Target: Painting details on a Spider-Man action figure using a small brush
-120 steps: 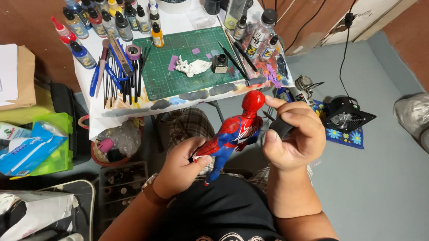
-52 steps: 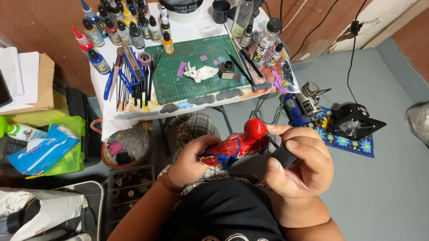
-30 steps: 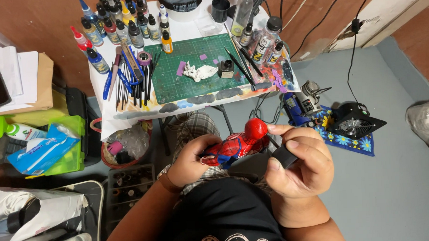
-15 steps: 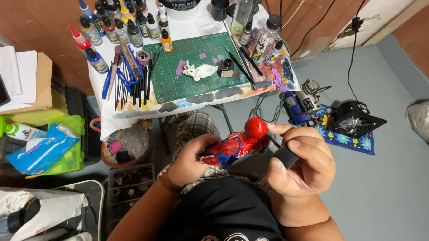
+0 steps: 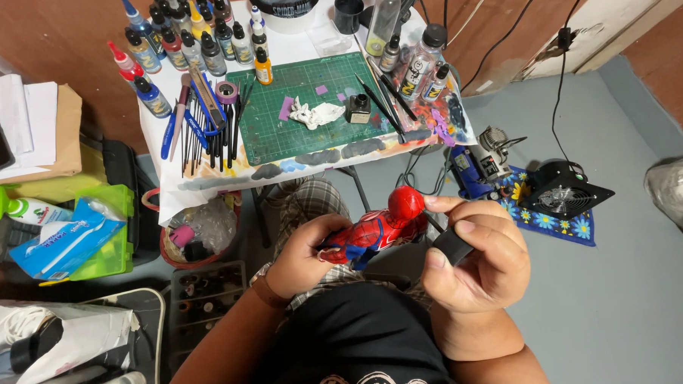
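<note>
Only the head cam here, looking straight down over the lap.

The left hand (image 5: 302, 255) was wrapped around the legs and lower body of a red and blue superhero figure (image 5: 373, 230), fingers curled shut on it, holding it lying roughly sideways above the knees, well in front of the desk (image 5: 205, 191) and not resting on anything. The right hand (image 5: 476, 263) was closed round a stubby black-handled tool (image 5: 451, 246), thumb pressed on top, its thin tip reaching in right next to the figure's red head (image 5: 406, 203). Might be a fine brush or a small airbrush, honestly the tip was too small to call.

So I'd say this was the detailing step, working around the head and shoulder. The next move would call for a steady left grip and tiny wrist movement from the right, maybe a slight roll of the figure to show the next patch.

Up on the desk: a green cutting mat (image 5: 308, 110) with a whitish unpainted part (image 5: 316, 113) on it, a row of paint dropper bottles (image 5: 192, 46) along the back, and a bunch of brushes and tools (image 5: 211, 132) on the left edge. A small black fan (image 5: 563, 198) sat on the floor to the right.
</note>
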